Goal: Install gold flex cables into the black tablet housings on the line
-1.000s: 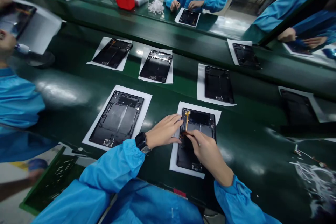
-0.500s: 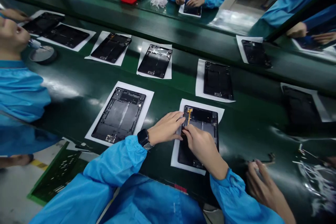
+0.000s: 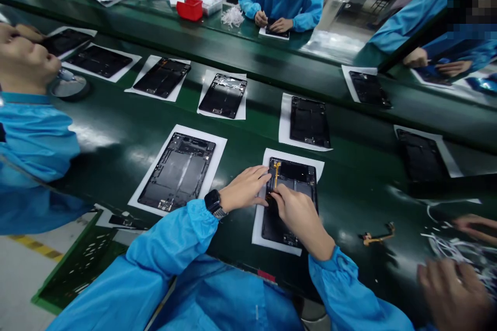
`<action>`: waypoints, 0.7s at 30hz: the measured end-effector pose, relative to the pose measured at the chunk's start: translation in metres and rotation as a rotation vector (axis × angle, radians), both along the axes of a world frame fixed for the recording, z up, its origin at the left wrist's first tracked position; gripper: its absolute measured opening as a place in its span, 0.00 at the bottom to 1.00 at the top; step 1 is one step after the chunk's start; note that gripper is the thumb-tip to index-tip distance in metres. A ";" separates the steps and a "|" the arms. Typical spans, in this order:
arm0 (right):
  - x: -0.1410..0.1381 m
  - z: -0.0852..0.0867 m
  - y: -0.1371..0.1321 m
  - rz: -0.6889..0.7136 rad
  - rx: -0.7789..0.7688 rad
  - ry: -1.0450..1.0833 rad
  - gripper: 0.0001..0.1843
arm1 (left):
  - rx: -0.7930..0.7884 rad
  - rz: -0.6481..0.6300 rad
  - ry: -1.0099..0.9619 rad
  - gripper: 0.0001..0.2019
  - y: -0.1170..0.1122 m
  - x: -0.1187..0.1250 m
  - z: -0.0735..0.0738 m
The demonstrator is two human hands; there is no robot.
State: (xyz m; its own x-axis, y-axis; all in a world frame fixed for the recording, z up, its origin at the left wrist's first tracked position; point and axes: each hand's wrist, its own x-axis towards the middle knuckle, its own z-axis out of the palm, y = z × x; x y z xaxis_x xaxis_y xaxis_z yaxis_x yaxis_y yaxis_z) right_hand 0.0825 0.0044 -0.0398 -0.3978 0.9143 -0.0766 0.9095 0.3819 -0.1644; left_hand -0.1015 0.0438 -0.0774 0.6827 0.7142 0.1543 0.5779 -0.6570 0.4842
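In front of me a black tablet housing [image 3: 288, 220] lies on a white sheet [image 3: 258, 235], its inside facing up. An orange flex cable [image 3: 276, 175] runs down along its upper left side. My left hand [image 3: 248, 186], fingers stretched out, rests at the housing's left edge near the cable. Thumb and fingers of my right hand [image 3: 297, 212] are pinched at the cable's lower end, which they partly cover. Left of my hands, a second opened tablet housing [image 3: 178, 170] lies on its own sheet.
Another orange flex cable [image 3: 378, 236] lies on the green bench at right, near a co-worker's blurred hand [image 3: 452, 289] and white strips [image 3: 458, 248]. Several tablet housings line the far side, one being this housing [image 3: 309, 121]. A green crate [image 3: 73, 264] stands below left.
A co-worker's hand at right has drawn away from the loose flex cable, leaving it on the bench. My hands stay at the same spot on the housing. The view has shifted slightly.
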 end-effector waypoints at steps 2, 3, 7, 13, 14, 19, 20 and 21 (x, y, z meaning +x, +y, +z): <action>-0.007 -0.001 0.000 0.003 0.010 0.005 0.05 | -0.008 0.003 0.003 0.39 0.000 0.000 -0.001; -0.009 -0.002 0.000 0.001 0.014 0.018 0.05 | -0.008 0.002 0.006 0.39 -0.001 0.000 -0.001; -0.006 -0.008 -0.003 -0.023 0.030 0.143 0.08 | 0.002 -0.007 0.030 0.39 -0.001 -0.003 0.004; 0.025 -0.021 -0.016 -0.415 0.095 0.901 0.10 | 0.000 0.137 0.180 0.17 0.046 0.020 0.033; 0.031 -0.023 -0.020 -0.502 0.089 1.025 0.12 | -0.013 0.176 0.212 0.16 0.060 0.029 0.036; 0.071 -0.024 -0.045 -0.764 0.106 1.230 0.18 | -0.136 0.159 0.327 0.11 0.116 0.065 0.034; 0.080 -0.025 -0.051 -0.812 0.123 1.235 0.20 | -0.165 0.145 0.341 0.08 0.120 0.070 0.032; 0.089 -0.026 -0.056 -0.864 0.139 1.234 0.21 | -0.188 0.130 0.348 0.06 0.121 0.072 0.031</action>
State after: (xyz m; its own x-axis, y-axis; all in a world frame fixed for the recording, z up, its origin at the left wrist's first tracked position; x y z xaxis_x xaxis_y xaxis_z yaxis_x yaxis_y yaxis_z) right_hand 0.1719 -0.0520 -0.0653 0.5010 0.8654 -0.0014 0.1787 -0.1050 -0.9783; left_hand -0.0294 0.1649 -0.0462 0.5729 0.7919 -0.2113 0.8009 -0.4860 0.3497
